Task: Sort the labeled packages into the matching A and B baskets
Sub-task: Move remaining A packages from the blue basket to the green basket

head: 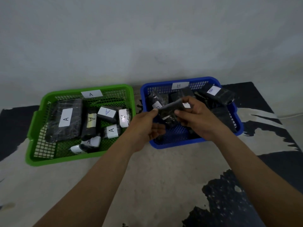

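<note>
Both hands hold one small black wrapped package (170,109) above the blue basket (165,145), which carries a B tag on its far wall. My left hand (144,126) pinches the package's left end, and my right hand (195,117) grips its right end. Its label letter is hidden from view. Several black packages lie in the blue basket, one with a B label (211,90). The green basket (32,126) to the left has an A tag and holds several black packages labelled A, the largest (65,119) at its left side.
Both baskets stand side by side on a grey floor with black patches (229,202), close to a pale wall (147,38). Bare floor lies in front of the baskets, under my forearms.
</note>
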